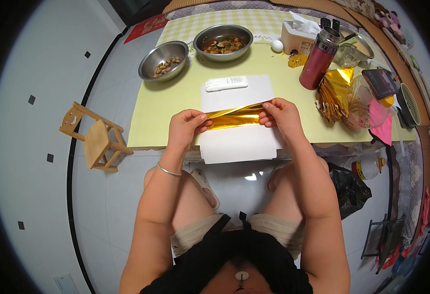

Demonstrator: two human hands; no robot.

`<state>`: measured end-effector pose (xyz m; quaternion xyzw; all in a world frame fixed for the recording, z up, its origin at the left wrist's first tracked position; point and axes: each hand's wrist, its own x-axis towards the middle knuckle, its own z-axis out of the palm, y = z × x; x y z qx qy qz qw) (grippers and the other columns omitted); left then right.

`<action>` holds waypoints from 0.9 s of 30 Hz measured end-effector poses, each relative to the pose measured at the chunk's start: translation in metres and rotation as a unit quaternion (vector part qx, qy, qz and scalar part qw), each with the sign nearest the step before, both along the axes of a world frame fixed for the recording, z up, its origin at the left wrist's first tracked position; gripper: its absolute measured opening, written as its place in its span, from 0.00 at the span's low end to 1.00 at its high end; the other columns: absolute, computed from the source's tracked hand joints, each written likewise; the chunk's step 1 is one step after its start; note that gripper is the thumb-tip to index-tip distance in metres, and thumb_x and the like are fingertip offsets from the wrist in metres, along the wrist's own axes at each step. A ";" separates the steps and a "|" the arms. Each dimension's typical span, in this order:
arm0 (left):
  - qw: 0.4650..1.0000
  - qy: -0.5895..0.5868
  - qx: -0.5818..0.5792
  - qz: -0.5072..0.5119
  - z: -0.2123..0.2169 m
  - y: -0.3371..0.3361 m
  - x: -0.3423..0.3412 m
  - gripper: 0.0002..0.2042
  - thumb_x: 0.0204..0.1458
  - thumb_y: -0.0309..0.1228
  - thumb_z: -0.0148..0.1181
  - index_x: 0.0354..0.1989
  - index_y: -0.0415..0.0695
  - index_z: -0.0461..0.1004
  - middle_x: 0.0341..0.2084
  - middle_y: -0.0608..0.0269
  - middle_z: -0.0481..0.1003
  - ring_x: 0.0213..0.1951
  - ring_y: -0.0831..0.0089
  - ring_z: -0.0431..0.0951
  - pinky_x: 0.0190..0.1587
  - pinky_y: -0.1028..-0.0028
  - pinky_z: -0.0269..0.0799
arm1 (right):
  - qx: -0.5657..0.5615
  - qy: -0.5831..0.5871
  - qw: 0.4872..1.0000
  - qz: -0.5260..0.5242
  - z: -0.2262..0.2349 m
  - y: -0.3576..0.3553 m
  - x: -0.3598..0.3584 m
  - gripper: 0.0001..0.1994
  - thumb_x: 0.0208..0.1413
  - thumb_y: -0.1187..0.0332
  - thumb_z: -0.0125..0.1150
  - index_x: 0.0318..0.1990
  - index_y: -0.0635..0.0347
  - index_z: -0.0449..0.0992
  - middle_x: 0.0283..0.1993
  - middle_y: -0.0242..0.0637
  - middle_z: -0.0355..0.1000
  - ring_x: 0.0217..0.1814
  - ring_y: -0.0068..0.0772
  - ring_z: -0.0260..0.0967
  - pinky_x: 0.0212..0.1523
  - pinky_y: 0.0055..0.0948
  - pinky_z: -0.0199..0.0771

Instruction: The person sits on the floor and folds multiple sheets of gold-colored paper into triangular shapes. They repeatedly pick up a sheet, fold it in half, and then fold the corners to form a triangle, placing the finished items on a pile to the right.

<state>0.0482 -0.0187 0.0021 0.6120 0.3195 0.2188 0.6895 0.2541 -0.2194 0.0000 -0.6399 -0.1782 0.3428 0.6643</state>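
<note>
A sheet of shiny gold foil paper [234, 119], partly folded over lengthwise, is stretched between my two hands. My left hand [188, 126] pinches its left end between thumb and fingers; a silver bangle circles that wrist. At the other end, my right hand [281, 116] grips the foil's right corner. Beneath the foil lies a white sheet [237, 147] whose near end hangs over the table's front edge. A white oblong plastic object [226, 84] rests on the sheet's far part. To the right stands a bunch of folded gold foil pieces [333, 95].
Two steel bowls sit at the back: one with nuts [148, 69], one with food in broth [246, 46]. Right of them are an egg [277, 45], a tissue box [293, 43], a red thermos [317, 61], and a phone [380, 83]. A small wooden chair [97, 142] stands left of the table.
</note>
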 end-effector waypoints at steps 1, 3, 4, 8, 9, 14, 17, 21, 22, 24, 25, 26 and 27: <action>1.000 0.005 0.001 0.001 -0.001 0.001 -0.001 0.04 0.61 0.23 0.61 0.36 0.35 0.78 0.30 0.59 0.81 0.33 0.73 0.84 0.33 0.81 0.80 | -0.005 -0.001 1.000 -0.001 0.001 -0.001 0.000 0.05 0.66 0.71 0.59 0.40 0.65 0.77 0.29 0.36 0.78 0.24 0.21 0.75 0.24 0.18 0.75; 1.000 0.014 0.015 -0.002 -0.003 0.001 -0.001 0.05 0.61 0.25 0.62 0.35 0.35 0.78 0.30 0.59 0.81 0.33 0.73 0.84 0.34 0.81 0.80 | -0.008 0.001 1.000 0.000 0.003 -0.002 0.000 0.05 0.65 0.71 0.59 0.39 0.65 0.77 0.28 0.36 0.78 0.24 0.21 0.75 0.23 0.17 0.75; 0.999 0.018 0.027 -0.006 -0.004 0.000 0.000 0.06 0.61 0.25 0.62 0.34 0.35 0.77 0.30 0.59 0.81 0.33 0.74 0.84 0.33 0.81 0.80 | -0.006 0.004 1.000 0.003 0.004 -0.004 0.001 0.05 0.65 0.72 0.60 0.39 0.64 0.77 0.28 0.36 0.78 0.24 0.21 0.75 0.23 0.18 0.75; 0.999 0.025 0.048 -0.004 -0.007 0.000 -0.001 0.07 0.61 0.26 0.63 0.32 0.37 0.77 0.29 0.60 0.81 0.32 0.75 0.84 0.32 0.81 0.79 | 0.005 0.021 1.000 0.022 0.006 -0.006 0.003 0.05 0.65 0.72 0.60 0.38 0.65 0.77 0.28 0.36 0.77 0.22 0.21 0.74 0.22 0.18 0.75; 0.999 0.025 0.047 -0.002 -0.007 0.000 -0.001 0.07 0.61 0.26 0.63 0.32 0.37 0.77 0.29 0.60 0.81 0.31 0.75 0.84 0.31 0.81 0.79 | 0.006 0.018 1.000 0.015 0.003 -0.006 0.003 0.05 0.64 0.72 0.61 0.38 0.65 0.77 0.27 0.36 0.77 0.22 0.21 0.74 0.22 0.18 0.74; 0.998 0.030 0.059 0.010 -0.008 -0.002 0.001 0.07 0.61 0.26 0.63 0.31 0.37 0.77 0.26 0.62 0.80 0.29 0.76 0.83 0.30 0.82 0.78 | -0.014 0.010 1.000 -0.002 -0.002 -0.004 0.005 0.06 0.64 0.72 0.61 0.35 0.64 0.77 0.24 0.34 0.76 0.20 0.20 0.73 0.20 0.17 0.72; 0.995 0.048 0.091 0.009 -0.005 -0.006 0.001 0.08 0.61 0.27 0.64 0.30 0.38 0.77 0.24 0.64 0.79 0.27 0.78 0.82 0.28 0.82 0.77 | -0.073 -0.041 0.996 0.017 0.004 -0.008 0.006 0.08 0.63 0.71 0.62 0.31 0.64 0.77 0.21 0.33 0.75 0.20 0.20 0.72 0.19 0.18 0.70; 0.982 0.082 0.171 0.007 -0.007 -0.008 0.003 0.08 0.58 0.26 0.66 0.28 0.38 0.76 0.21 0.65 0.78 0.23 0.81 0.77 0.25 0.82 0.72 | -0.168 -0.180 0.969 0.019 0.001 -0.009 0.004 0.11 0.59 0.68 0.65 0.27 0.63 0.76 0.20 0.35 0.75 0.20 0.24 0.72 0.23 0.27 0.71; 0.976 0.091 0.199 0.005 -0.011 -0.006 0.002 0.08 0.58 0.26 0.67 0.28 0.38 0.76 0.21 0.65 0.77 0.22 0.82 0.76 0.25 0.82 0.71 | -0.185 -0.232 0.955 0.017 -0.005 -0.011 0.007 0.11 0.58 0.67 0.66 0.27 0.63 0.76 0.20 0.35 0.75 0.20 0.26 0.72 0.25 0.29 0.71; 0.966 0.106 0.237 0.003 -0.012 -0.007 0.003 0.09 0.56 0.26 0.68 0.26 0.37 0.76 0.19 0.66 0.77 0.21 0.83 0.74 0.24 0.81 0.69 | -0.207 -0.282 0.937 0.018 -0.007 -0.013 0.008 0.11 0.56 0.66 0.66 0.26 0.62 0.77 0.20 0.35 0.75 0.21 0.29 0.72 0.28 0.31 0.72; 0.962 0.111 0.248 0.002 -0.012 -0.008 0.003 0.09 0.56 0.26 0.68 0.25 0.37 0.76 0.19 0.66 0.76 0.21 0.83 0.73 0.24 0.81 0.69 | -0.212 -0.282 0.936 0.020 -0.004 -0.014 0.007 0.11 0.56 0.66 0.66 0.26 0.62 0.77 0.20 0.35 0.75 0.22 0.30 0.72 0.30 0.32 0.72; 0.959 0.116 0.259 0.001 -0.011 -0.009 0.003 0.10 0.55 0.26 0.69 0.25 0.37 0.76 0.18 0.67 0.76 0.20 0.83 0.72 0.23 0.81 0.68 | -0.217 -0.281 0.935 0.022 -0.003 -0.015 0.007 0.10 0.55 0.66 0.66 0.26 0.61 0.77 0.21 0.35 0.75 0.22 0.31 0.72 0.31 0.33 0.72; 0.955 0.119 0.271 -0.001 -0.013 -0.007 0.003 0.10 0.55 0.26 0.69 0.24 0.37 0.76 0.18 0.67 0.76 0.20 0.83 0.72 0.23 0.81 0.67 | -0.217 -0.292 0.931 0.025 -0.003 -0.015 0.007 0.10 0.55 0.68 0.66 0.26 0.62 0.76 0.20 0.34 0.74 0.22 0.28 0.71 0.29 0.31 0.71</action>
